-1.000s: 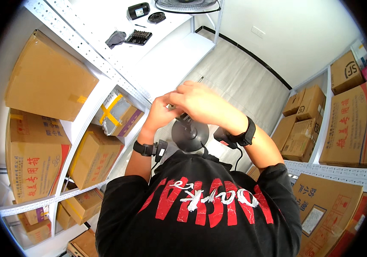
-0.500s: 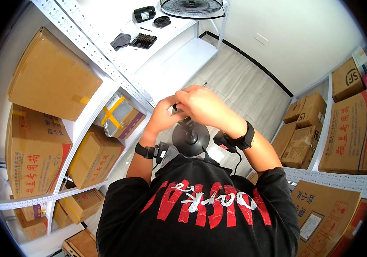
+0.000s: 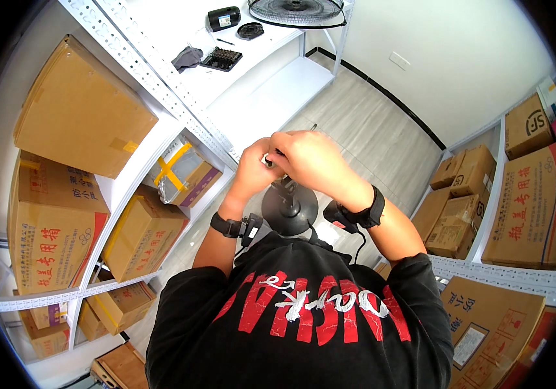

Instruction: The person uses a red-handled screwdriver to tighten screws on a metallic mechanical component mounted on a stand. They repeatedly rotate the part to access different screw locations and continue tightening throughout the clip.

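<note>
My left hand [image 3: 254, 170] and my right hand [image 3: 310, 155] meet above a black upright stand with a round base [image 3: 289, 211]. Both have curled fingers. Between the left thumb and fingers shows a small dark part with a pale edge [image 3: 267, 159], pinched there; its kind is unclear. My right fingers are closed over the same spot, hiding what they grip. Beyond the right knuckles a thin dark rod [image 3: 314, 127] sticks out; whether it belongs to the stand or is a tool, I cannot tell. The stand's top is hidden under my hands.
On a white shelf ahead lie a fan grille [image 3: 296, 9], a black cylindrical housing [image 3: 224, 19], a round black part [image 3: 250, 30], an open bit set [image 3: 222, 59] and a grey cloth [image 3: 188, 59]. Racks with cardboard boxes [image 3: 83, 107] flank me on both sides.
My hands have shifted slightly, the right fingers curling further over the left. More of the pale edge shows between the left fingers. The surroundings sit slightly differently in the picture.
</note>
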Demonstrator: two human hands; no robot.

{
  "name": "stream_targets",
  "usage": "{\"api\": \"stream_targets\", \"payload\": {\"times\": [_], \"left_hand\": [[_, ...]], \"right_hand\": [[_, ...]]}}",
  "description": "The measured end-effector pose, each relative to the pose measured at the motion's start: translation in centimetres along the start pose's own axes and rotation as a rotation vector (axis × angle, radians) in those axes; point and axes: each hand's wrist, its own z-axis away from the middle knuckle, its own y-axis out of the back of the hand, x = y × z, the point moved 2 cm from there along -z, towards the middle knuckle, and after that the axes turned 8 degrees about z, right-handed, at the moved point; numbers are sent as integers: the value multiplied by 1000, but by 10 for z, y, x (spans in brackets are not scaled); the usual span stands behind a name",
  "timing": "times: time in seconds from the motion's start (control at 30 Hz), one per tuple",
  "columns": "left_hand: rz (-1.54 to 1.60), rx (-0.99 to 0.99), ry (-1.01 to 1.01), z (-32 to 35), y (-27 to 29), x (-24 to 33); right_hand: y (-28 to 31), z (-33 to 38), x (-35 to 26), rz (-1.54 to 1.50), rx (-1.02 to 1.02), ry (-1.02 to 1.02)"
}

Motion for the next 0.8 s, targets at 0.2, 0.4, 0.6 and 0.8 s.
{"api": "stream_targets", "payload": {"times": [0.2, 0.4, 0.6, 0.8], "left_hand": [[158, -214, -54, 2, 15, -7], [84, -28, -5, -1, 7, 0], [51, -6, -21, -2, 1, -7], [40, 17, 7, -3, 0, -4]], "right_hand": [[9, -2, 6, -19, -36, 166], [2, 5, 3, 45, 14, 42], [8, -2, 5, 137, -63, -202], [-2, -4, 9, -33, 95, 167]]}}
